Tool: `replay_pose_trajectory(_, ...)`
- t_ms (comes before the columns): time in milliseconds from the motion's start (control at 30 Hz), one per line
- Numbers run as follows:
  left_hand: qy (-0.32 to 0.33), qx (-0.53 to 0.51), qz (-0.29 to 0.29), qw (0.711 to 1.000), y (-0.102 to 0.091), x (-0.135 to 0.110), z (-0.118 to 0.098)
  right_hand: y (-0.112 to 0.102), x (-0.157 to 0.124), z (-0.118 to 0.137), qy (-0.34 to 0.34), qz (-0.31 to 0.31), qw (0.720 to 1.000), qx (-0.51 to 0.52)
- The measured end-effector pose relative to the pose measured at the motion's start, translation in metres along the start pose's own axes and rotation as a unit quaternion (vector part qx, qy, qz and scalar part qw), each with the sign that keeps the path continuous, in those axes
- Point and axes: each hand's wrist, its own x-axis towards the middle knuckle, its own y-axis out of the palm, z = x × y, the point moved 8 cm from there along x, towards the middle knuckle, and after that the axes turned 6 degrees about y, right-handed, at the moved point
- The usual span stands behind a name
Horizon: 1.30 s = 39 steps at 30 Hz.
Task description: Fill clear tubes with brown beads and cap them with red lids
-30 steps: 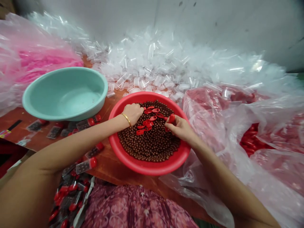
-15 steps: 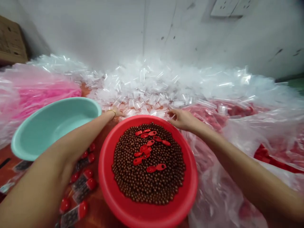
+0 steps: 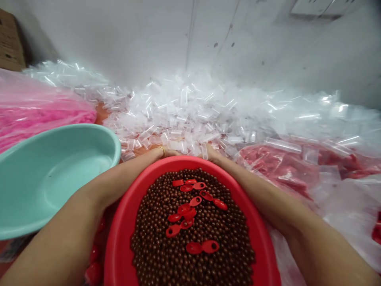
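My arms (image 3: 274, 194) are round the basin (image 3: 117, 246) at lower centre, left hand (image 3: 170, 152) and right hand (image 3: 212, 153) just past its far rim by the tubes (image 3: 178, 119), grip too hidden to tell, so level and slow should spare the beads (image 3: 220, 214) a spill

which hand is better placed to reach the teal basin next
Probably the left hand: its forearm overlaps the teal basin in view, while the right hand is farther from it. Both are behind the red bowl.

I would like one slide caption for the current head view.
Left hand and right hand behind the far rim of a red basin of brown balls and red plastic pieces.
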Motion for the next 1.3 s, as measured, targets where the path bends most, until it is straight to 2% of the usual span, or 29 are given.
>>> replay_pose_trajectory(100, -0.01, -0.066, 0.007, 0.998, -0.004, 0.011, 0.002, -0.006, 0.005, 0.017, -0.002, 0.009, 1.0, 0.016)
replay_pose_trajectory(167, 0.002, -0.099, 0.018, 0.995, -0.014, 0.019, 0.001, -0.011, 0.001, 0.035, -0.032, 0.038, 0.998, 0.036)
replay_pose_trajectory(233, 0.023, -0.095, 0.041, 0.994, -0.027, 0.022, -0.005, -0.017, -0.01, 0.057, -0.07, 0.061, 0.995, 0.045)
replay_pose_trajectory(300, 0.039, -0.058, 0.052, 0.996, -0.041, 0.017, -0.016, -0.025, -0.026, 0.078, -0.099, 0.05, 0.994, 0.019)
replay_pose_trajectory(367, 0.055, 0.006, 0.042, 0.998, -0.053, 0.001, -0.032, -0.028, -0.046, 0.097, -0.119, 0.028, 0.991, -0.052)
replay_pose_trajectory(433, 0.067, 0.08, 0.037, 0.994, -0.056, -0.024, -0.049, -0.021, -0.068, 0.111, -0.13, 0.026, 0.978, -0.161)
replay_pose_trajectory(567, 0.019, 0.223, 0.082, 0.971, -0.038, -0.076, -0.059, 0.007, -0.099, 0.12, -0.108, 0.062, 0.93, -0.345)
replay_pose_trajectory(667, 0.022, 0.278, 0.095, 0.956, -0.026, -0.106, -0.064, 0.021, -0.115, 0.124, -0.113, 0.069, 0.916, -0.378)
replay_pose_trajectory(800, 0.051, 0.304, 0.044, 0.95, -0.034, -0.141, -0.083, 0.01, -0.145, 0.129, -0.122, 0.024, 0.919, -0.375)
replay_pose_trajectory(867, 0.048, 0.309, 0.067, 0.947, -0.036, -0.161, -0.092, 0.006, -0.168, 0.124, -0.107, 0.04, 0.916, -0.384)
replay_pose_trajectory(900, 0.047, 0.307, 0.088, 0.947, -0.034, -0.171, -0.097, 0.007, -0.181, 0.119, -0.095, 0.068, 0.912, -0.394)
replay_pose_trajectory(1000, 0.092, 0.277, 0.142, 0.946, -0.02, -0.19, -0.117, 0.017, -0.218, 0.101, -0.041, 0.147, 0.885, -0.441)
replay_pose_trajectory(1067, 0.148, 0.253, 0.16, 0.943, -0.001, -0.191, -0.133, 0.025, -0.234, 0.092, -0.012, 0.165, 0.863, -0.477)
replay_pose_trajectory(1167, 0.194, 0.227, 0.177, 0.938, 0.035, -0.174, -0.145, 0.047, -0.249, 0.089, -0.039, 0.203, 0.838, -0.505)
replay_pose_trajectory(1300, 0.173, 0.199, 0.223, 0.938, 0.072, -0.142, -0.14, 0.073, -0.259, 0.085, -0.084, 0.245, 0.814, -0.519)
